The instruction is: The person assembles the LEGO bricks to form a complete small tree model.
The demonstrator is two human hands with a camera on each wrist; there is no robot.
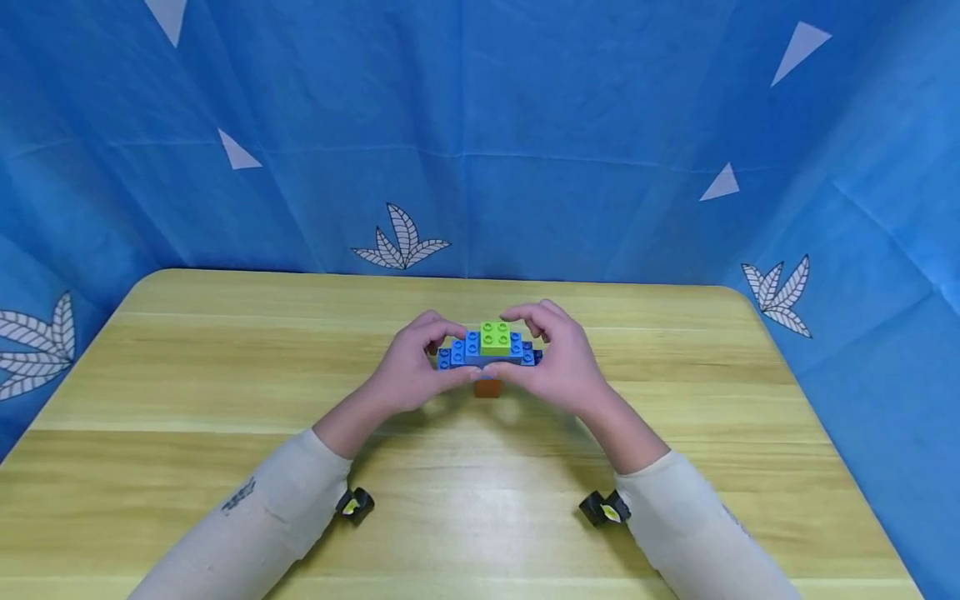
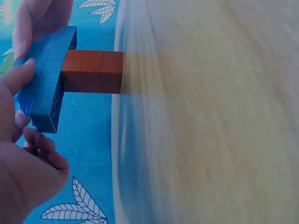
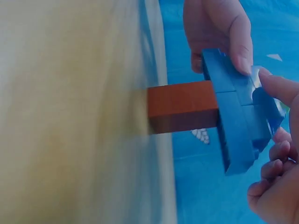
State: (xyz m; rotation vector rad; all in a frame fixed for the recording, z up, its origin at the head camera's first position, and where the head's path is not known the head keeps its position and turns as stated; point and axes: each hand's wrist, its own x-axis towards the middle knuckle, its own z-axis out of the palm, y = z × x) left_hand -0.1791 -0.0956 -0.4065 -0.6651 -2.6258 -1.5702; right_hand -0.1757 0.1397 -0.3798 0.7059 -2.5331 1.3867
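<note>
A toy brick model stands upright on the table between both hands. Its trunk is a column of stacked brown bricks [image 2: 91,72], topped by blue bricks [image 3: 233,126] that narrow in steps. A lime green brick [image 1: 495,338] with studs sits at the top centre. My left hand [image 1: 411,367] grips the blue layers from the left, thumb on the near face and index finger over the far side. My right hand [image 1: 558,358] holds the right side in the same way, its index finger arched near the green brick. Both thumbs almost meet at the front, below the green brick.
The light wooden table [image 1: 480,483] has rounded far corners. A blue cloth [image 1: 465,150] with white triangles and leaf prints hangs behind it and at the sides. Black wrist cameras [image 1: 604,507] protrude inward from the pale sleeves [image 1: 277,492].
</note>
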